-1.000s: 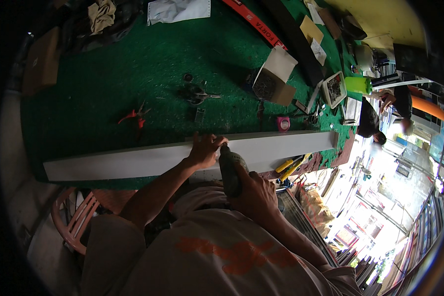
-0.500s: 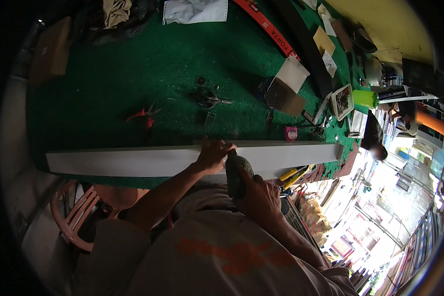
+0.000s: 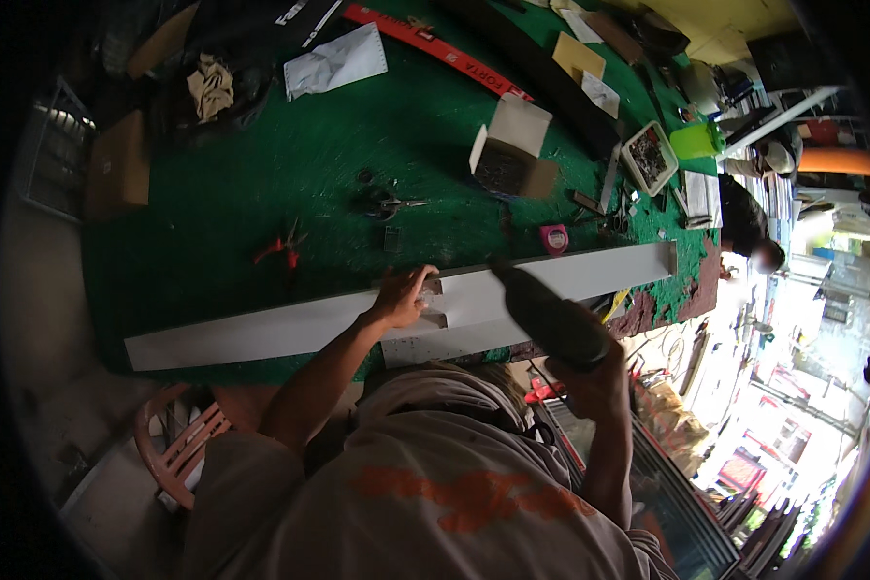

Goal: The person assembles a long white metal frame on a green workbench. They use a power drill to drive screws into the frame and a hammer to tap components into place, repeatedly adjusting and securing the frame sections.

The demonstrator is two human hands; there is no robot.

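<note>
A long white profile (image 3: 551,287) lies across the near edge of the green-covered table, with a shorter white piece (image 3: 464,338) at its near side. My left hand (image 3: 403,297) rests on the profile beside a small opening near its middle, fingers stretched and apart. In my right hand (image 3: 594,382) is a dark power drill (image 3: 556,319), gripped by its handle. The drill is raised to the right of the opening, its front end pointing up and left toward the profile's far edge. I cannot make out its bit.
Beyond the profile lie red-handled pliers (image 3: 282,251), scissors (image 3: 387,203), a pink tape measure (image 3: 554,239) and an open box of screws (image 3: 507,169). A red level (image 3: 445,53) lies farther back. A plastic chair (image 3: 179,440) stands at left; another person (image 3: 749,227) is at far right.
My right hand has drawn the drill right, away from my left hand. My left hand's fingers have spread on the profile, and the opening there now shows. The view has shifted.
</note>
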